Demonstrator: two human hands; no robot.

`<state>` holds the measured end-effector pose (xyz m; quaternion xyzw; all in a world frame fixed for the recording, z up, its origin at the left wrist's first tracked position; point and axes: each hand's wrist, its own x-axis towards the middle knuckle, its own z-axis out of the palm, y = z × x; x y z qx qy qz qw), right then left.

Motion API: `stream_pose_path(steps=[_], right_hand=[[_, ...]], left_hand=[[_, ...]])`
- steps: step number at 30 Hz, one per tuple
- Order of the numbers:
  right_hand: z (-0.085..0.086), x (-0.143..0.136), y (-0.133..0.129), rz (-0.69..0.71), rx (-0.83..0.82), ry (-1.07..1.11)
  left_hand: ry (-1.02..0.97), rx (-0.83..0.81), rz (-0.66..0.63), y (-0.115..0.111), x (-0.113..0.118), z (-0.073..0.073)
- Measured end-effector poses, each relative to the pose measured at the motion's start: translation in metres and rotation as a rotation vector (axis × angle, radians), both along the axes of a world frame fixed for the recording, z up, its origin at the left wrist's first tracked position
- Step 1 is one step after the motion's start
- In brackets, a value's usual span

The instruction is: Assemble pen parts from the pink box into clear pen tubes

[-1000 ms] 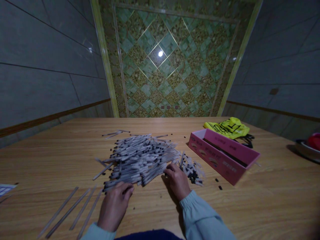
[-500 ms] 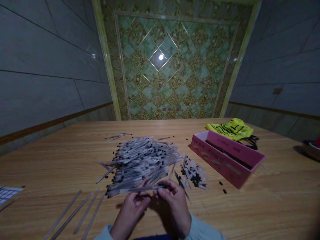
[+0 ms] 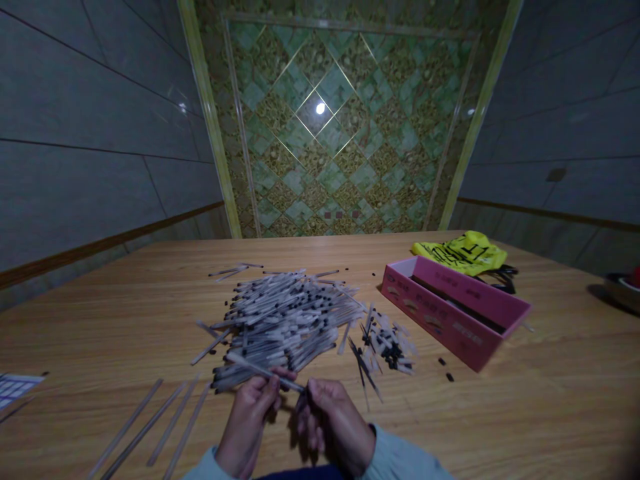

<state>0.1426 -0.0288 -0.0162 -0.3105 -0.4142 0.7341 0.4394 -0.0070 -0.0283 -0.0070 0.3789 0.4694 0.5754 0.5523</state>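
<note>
A thin translucent stick (image 3: 250,365) slants down to the right between my hands, in front of a large pile of similar dark-tipped sticks (image 3: 290,313). My left hand (image 3: 255,410) pinches its middle between thumb and fingers. At its lower right end my right hand (image 3: 327,417) has thumb and fingers closed on it; the other right fingers curl below in shadow. Right of the pile lies a smaller heap of short clear pieces and black caps (image 3: 393,347), with a few thin dark sticks (image 3: 363,367) beside it.
A pink open box (image 3: 440,320) stands at the right, with a yellow bag (image 3: 463,253) behind it. Several long sticks (image 3: 170,427) lie apart at the front left, near a checked sheet (image 3: 17,389). A bowl (image 3: 625,290) sits at the far right edge.
The stick has turned from nearly level to slanting, its left end now higher and farther forward. Both hands have moved lower, and my right hand has rolled over at its end.
</note>
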Motion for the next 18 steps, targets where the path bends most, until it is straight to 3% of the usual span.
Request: stream_pose_path(steps=[6,14,18], right_hand=[[-0.0024,0.0009,0.0006,-0.042,0.041,-0.030],[0.0037,0.0018,0.0000,-0.140,0.084,-0.145],[0.0017,0.0016,-0.0003,-0.090,0.058,-0.140]], left_hand=[[0.053,0.011,-0.030,0.0023,-0.0007,-0.0084],[0.104,-0.033,-0.046,0.0008,-0.0005,-0.0064],[0.104,-0.034,-0.037,0.0020,-0.0026,-0.0116]])
